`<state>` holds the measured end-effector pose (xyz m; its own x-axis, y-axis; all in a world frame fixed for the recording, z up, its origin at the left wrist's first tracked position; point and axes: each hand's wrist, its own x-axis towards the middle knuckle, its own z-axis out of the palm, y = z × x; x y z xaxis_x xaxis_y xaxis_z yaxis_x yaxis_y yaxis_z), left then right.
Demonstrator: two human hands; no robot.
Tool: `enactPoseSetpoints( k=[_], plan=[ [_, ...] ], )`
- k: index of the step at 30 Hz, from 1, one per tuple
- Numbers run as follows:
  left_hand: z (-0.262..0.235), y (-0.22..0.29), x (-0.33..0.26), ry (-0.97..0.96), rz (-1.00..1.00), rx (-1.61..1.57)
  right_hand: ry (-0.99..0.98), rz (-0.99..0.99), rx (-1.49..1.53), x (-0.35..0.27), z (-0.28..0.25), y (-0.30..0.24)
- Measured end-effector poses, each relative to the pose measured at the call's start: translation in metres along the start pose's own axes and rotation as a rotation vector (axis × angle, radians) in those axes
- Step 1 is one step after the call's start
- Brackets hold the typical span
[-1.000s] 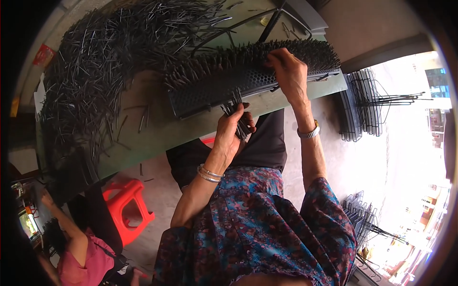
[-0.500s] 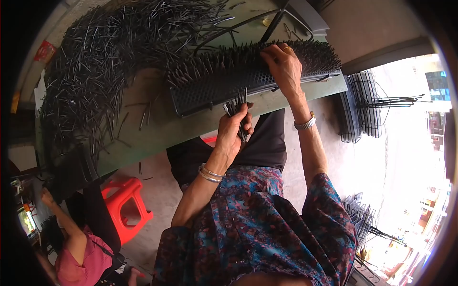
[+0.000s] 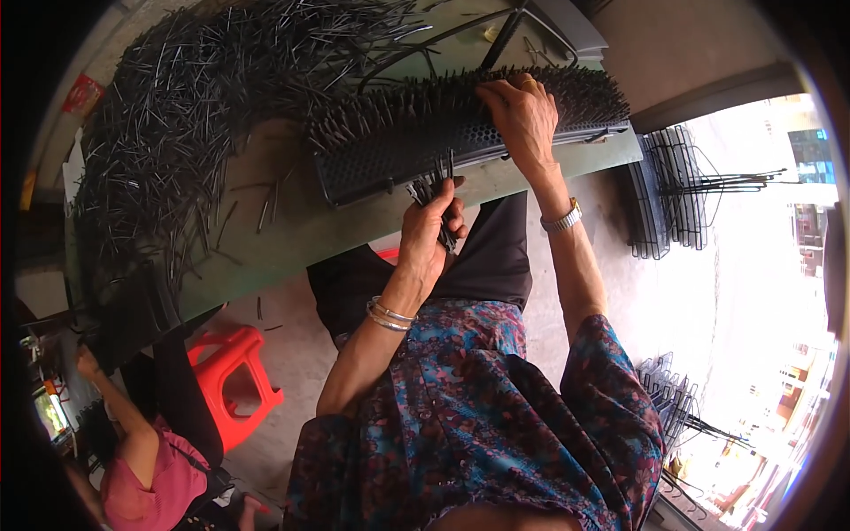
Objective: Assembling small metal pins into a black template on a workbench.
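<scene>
Two bare hands work at a black perforated panel (image 3: 460, 146) bristling with thin black pins, which lies along the near edge of the green counter (image 3: 354, 232). The left hand (image 3: 427, 232) has its grip clamped on a small bundle of black pins (image 3: 431, 181) just below the panel's front edge, while the right hand (image 3: 524, 115) rests on top of the panel with fingers curled over its pins, not visibly pinching anything. Beyond the panel, a large heap of loose pins (image 3: 177, 115) spreads across the counter, and a red plastic stool (image 3: 237, 376) stands on the floor below.
</scene>
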<state>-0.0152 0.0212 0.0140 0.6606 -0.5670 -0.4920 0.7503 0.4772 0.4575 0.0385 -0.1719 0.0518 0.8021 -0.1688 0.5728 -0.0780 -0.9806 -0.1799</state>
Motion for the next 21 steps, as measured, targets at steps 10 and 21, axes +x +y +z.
enactPoseSetpoints(
  k=[10, 21],
  plan=[
    [0.005, 0.004, -0.004, -0.009, 0.017, 0.017, -0.041, 0.108, 0.275, -0.023, -0.029, -0.021],
    [0.011, 0.005, -0.001, 0.069, 0.058, 0.136, -0.686, 0.413, 0.989, -0.039, -0.041, -0.017]
  ],
)
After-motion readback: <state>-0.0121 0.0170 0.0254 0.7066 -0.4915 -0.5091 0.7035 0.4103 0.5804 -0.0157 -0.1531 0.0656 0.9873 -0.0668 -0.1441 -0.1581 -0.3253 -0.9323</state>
